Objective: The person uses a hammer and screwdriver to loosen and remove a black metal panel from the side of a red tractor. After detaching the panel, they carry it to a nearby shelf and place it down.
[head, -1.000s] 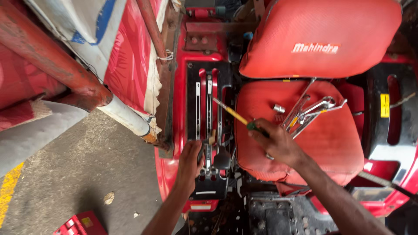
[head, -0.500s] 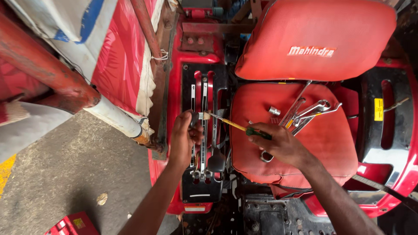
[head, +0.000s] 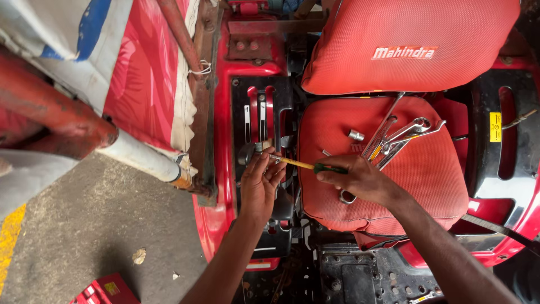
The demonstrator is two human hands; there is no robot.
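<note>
Grey concrete floor (head: pixel 84 225) is filling the lower left of the frame, open and roomy. At centre, the left hand (head: pixel 260 183) is being pinched on a small fitting at the black lever panel (head: pixel 264 112) — hemmed by red bodywork. The screwdriver (head: pixel 306 165) is being gripped by the right hand (head: pixel 360 179), tip at that fitting; work appears midway. Spanners (head: pixel 396 138) are lying on the seat cushion (head: pixel 433 169), upper right.

Left hand (head: pixel 261 183) at centre, fingers (head: pixel 269 163) pinched at the tip of a yellow-shafted screwdriver (head: pixel 298 164) over the black lever panel (head: pixel 242 101). Right hand (head: pixel 360 179) at three o'clock of the left, closed round the green handle. Spanners (head: pixel 396 138) and a small socket (head: pixel 355 135) on the red seat cushion (head: pixel 433 174), toward two o'clock. Red crate (head: pixel 104 290) at seven o'clock on the concrete floor (head: pixel 84 225).
</note>
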